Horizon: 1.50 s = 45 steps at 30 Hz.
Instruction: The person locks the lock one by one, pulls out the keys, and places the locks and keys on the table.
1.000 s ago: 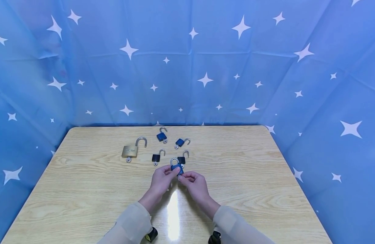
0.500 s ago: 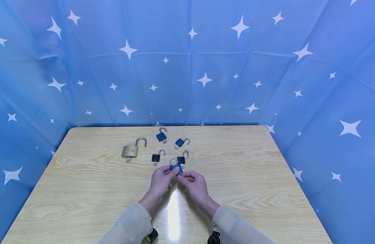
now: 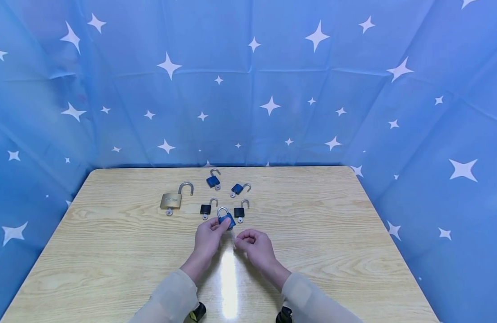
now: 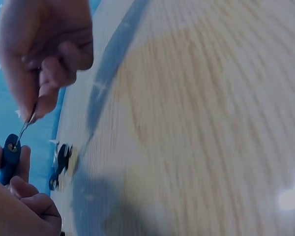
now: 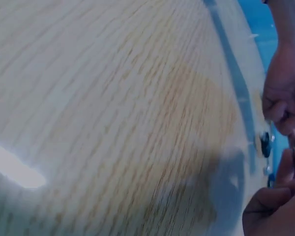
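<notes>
My left hand [image 3: 208, 238] pinches a blue padlock [image 3: 227, 220] between thumb and fingers, its shackle up with both legs at the body. To its right my right hand [image 3: 256, 248] pinches a small key [image 4: 23, 132] between thumb and index finger. In the left wrist view the key's tip lines up with the padlock's keyhole [image 4: 11, 147]; whether it is inside or just off it I cannot tell. Just beyond the hands lie two black padlocks [image 3: 206, 209] with raised shackles and keys in them. Fingers mostly hide the held padlock in the right wrist view.
A large brass padlock [image 3: 170, 200] with its shackle open lies to the left on the wooden table [image 3: 333, 233]. Farther back are two blue padlocks [image 3: 213, 181], also unlocked, with keys in. A blue starry curtain [image 3: 248, 89] hangs behind the table and along its sides.
My left hand has moved a little left with the blue padlock, and a gap has opened between the hands. The key has come away from its seat, and the right black padlock is uncovered.
</notes>
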### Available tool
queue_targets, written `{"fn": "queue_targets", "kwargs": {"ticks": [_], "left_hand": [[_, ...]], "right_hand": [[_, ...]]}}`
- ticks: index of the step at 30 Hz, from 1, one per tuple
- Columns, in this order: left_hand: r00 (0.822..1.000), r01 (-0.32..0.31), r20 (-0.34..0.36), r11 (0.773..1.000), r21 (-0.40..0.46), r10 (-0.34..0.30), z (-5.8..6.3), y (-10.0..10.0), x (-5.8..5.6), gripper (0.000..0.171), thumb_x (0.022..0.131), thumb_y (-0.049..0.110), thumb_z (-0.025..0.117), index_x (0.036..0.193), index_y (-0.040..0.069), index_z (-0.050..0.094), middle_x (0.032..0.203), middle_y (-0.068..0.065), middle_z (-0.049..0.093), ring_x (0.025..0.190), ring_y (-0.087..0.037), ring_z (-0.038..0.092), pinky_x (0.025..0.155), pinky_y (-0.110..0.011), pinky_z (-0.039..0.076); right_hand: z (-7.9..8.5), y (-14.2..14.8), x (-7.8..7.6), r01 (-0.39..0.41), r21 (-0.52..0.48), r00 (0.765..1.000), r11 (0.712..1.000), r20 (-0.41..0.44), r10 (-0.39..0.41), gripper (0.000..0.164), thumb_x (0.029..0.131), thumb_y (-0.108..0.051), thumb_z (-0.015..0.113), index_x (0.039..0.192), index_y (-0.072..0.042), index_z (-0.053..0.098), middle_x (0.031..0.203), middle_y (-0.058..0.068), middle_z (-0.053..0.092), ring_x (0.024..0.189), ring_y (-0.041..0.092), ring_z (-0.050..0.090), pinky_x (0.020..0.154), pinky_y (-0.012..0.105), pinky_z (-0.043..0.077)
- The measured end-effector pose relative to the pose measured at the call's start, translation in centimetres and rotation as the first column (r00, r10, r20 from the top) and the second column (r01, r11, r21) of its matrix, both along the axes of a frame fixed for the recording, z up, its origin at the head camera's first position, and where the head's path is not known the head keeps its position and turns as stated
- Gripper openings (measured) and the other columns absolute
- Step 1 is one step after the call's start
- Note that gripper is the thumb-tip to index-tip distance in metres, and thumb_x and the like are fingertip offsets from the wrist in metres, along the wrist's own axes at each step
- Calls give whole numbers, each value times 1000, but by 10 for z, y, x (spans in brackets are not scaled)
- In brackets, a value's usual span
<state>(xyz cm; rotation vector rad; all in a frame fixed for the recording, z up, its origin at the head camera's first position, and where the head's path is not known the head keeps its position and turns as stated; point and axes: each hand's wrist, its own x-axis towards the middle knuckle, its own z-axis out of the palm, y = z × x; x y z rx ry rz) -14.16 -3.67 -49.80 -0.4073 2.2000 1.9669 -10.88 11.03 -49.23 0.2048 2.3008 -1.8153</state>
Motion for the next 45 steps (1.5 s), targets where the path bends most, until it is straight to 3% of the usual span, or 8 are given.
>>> {"fn": "queue_targets", "kwargs": {"ticks": [6,15,19,23,34,37,39,45], "left_hand": [[1000,8,0,1000,-17,-8,1,-7,0,39,86,43,69,102,7,68,87,-5,69,57,-10,41,49,-24,33],[1000,28,2,996,-88,-28,0,-16,-1,45,85,44,69,109,6,66,98,-7,69,79,-21,56,61,-27,43],[998,56,-13,993,-103,-58,0,-21,0,33,86,38,69,102,8,68,90,-10,68,69,-18,54,56,-26,41],[994,101,-16,985,-137,-105,3,-25,1,25,86,34,70,92,10,67,81,-13,63,55,-13,45,47,-24,37],[977,189,-25,915,-356,-212,5,-46,0,31,88,30,67,108,6,67,84,-4,63,67,-16,53,58,-29,44],[972,213,-4,886,-412,-236,7,-51,1,27,88,33,67,99,9,68,76,-2,60,62,-16,50,54,-29,41],[967,232,11,865,-444,-254,8,-53,2,24,88,35,67,84,11,66,66,-1,56,55,-15,47,50,-28,37],[954,272,35,813,-515,-297,8,-58,2,38,87,39,67,63,13,52,52,4,44,47,-13,39,46,-26,29]], "right_hand": [[-1,0,1,-74,66,997,995,-32,77,9,84,-14,70,87,-6,67,73,0,60,63,12,51,55,23,42],[0,3,4,-203,140,976,969,-55,212,7,84,-13,70,83,-8,66,71,2,59,59,12,51,52,23,41],[2,5,6,-289,170,953,942,-38,300,7,86,-15,68,84,-9,65,70,4,62,55,10,50,49,22,39],[4,5,7,-322,181,944,929,-8,329,10,88,-18,66,85,-9,64,68,6,62,52,9,49,47,22,38],[7,-2,9,-382,254,922,889,32,387,16,88,-24,63,80,-11,62,68,5,64,54,13,55,52,28,45],[6,-4,9,-390,281,916,877,26,400,16,87,-25,62,78,-12,62,65,2,63,53,12,56,52,27,45],[6,-5,8,-392,298,914,870,20,405,16,87,-25,61,76,-13,62,63,0,61,53,12,56,52,27,45],[7,-12,8,-399,328,909,856,20,416,16,85,-25,61,74,-14,61,64,-2,61,53,11,55,55,27,44]]}}
